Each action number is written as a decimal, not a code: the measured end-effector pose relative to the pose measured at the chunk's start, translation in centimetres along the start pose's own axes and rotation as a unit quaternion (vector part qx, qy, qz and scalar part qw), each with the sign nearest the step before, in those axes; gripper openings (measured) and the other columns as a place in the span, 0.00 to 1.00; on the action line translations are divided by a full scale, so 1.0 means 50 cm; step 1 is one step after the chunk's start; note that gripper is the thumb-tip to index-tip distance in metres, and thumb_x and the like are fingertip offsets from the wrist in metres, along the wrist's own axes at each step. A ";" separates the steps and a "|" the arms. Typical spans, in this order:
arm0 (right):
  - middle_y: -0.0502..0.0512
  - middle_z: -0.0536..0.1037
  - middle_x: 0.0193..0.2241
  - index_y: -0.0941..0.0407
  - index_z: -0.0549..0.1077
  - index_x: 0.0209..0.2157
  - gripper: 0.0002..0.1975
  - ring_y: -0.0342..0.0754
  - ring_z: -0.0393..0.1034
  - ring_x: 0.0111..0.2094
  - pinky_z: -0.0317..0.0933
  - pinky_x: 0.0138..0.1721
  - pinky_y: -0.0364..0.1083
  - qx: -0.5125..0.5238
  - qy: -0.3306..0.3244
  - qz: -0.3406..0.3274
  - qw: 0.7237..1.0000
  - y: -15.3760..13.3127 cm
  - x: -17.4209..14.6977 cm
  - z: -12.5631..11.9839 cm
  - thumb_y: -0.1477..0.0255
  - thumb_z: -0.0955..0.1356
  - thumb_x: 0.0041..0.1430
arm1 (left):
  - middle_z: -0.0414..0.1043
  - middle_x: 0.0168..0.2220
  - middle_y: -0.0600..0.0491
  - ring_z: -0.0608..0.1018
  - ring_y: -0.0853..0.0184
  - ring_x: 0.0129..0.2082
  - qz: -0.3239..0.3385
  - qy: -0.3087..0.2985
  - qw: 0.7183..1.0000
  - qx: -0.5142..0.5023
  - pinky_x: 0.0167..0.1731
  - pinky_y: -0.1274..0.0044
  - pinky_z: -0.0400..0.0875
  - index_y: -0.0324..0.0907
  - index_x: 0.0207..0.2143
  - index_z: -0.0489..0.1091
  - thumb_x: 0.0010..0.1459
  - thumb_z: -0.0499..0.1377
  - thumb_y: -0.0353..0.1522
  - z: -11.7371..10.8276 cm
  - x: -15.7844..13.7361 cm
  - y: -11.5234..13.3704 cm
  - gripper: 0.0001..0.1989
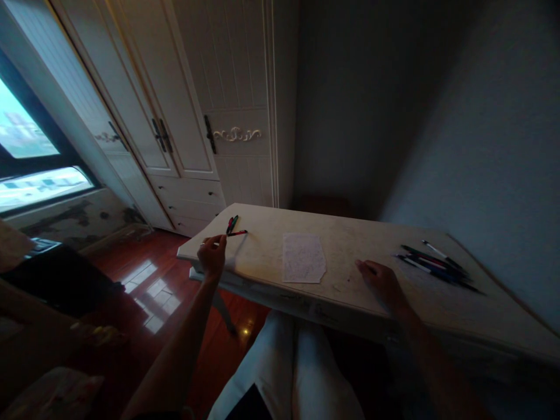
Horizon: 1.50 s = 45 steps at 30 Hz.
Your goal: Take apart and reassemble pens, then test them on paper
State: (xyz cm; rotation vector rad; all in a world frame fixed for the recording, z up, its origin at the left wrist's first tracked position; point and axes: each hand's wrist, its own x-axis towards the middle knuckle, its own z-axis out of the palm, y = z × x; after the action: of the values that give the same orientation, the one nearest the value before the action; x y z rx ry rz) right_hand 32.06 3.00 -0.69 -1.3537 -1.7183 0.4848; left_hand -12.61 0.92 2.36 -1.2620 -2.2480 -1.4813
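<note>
My left hand is over the left end of the white table, thumb and fingers pinched together. Its fingertips meet the near end of a short red-and-black piece that looks like a pen cap; whether they grip it, I cannot tell. Just beyond lie small red and green pieces of similar size. My right hand rests loosely closed at the table's front, with nothing visible in it. Between the hands lies a sheet of paper with a cut corner and faint marks. Right of my right hand is a pile of several pens.
The narrow table runs along in front of my knees, its right end by a grey wall. Behind it stands a white wardrobe with dark handles. A window is at far left, above a reddish shiny floor.
</note>
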 end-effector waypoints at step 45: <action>0.56 0.77 0.20 0.59 0.72 0.27 0.22 0.43 0.70 0.17 0.59 0.17 0.40 0.388 -0.104 0.325 0.856 -0.088 0.281 0.186 0.55 0.64 0.62 | 0.76 0.26 0.52 0.72 0.73 0.22 0.253 -0.437 0.801 -0.321 0.21 0.82 0.65 0.39 0.31 0.77 0.52 0.66 0.38 0.357 0.058 0.233 0.10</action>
State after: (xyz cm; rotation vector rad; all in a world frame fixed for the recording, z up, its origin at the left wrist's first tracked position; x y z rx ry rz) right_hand 21.53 16.37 3.01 -1.2398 -0.9507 1.5639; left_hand -0.80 18.86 3.03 -2.9679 -1.4342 -1.6626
